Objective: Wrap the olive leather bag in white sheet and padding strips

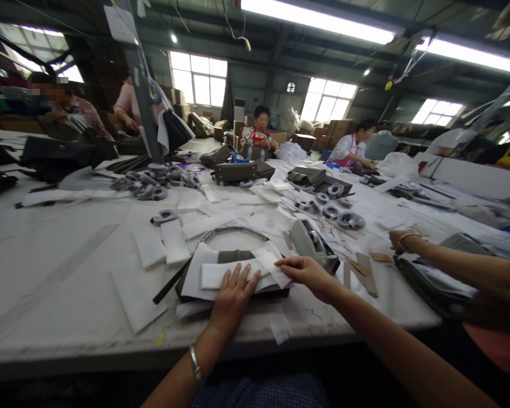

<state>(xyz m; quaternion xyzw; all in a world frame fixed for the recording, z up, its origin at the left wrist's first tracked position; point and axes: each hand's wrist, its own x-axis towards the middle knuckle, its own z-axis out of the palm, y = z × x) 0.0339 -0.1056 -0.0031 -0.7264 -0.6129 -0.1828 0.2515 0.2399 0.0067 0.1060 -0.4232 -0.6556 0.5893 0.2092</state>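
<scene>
Grey bag (235, 256) lies flat at the near edge of the tabletop (68, 272), mostly covered by a white sheet (194, 279), with its curved handle (233, 229) showing just behind. A folded white strip (212, 276) is laid across the top. Left hand (233, 294) is open, palm down, fingers spread on the strip, pinning it to the bag. Right hand (310, 275) is at the right end of the wrap, fingertips on the sheet's edge; whether that edge is pinched or only touched cannot be told. A dark strap (170, 283) sticks out from under the sheet on the left. Judgement on doing the wrap well: pressure from the left palm should be held flat and central so the strip is not skewed; the right-hand edge should be drawn taut and square to the bag's side before it is creased; the strap is best tucked in so no lump is trapped under the sheet. Loose white sheets (161, 245) lie just beyond, coiled straps (344, 216) farther back. A co-worker's hand (402, 241) is at work well to the right, apart from the bag
</scene>
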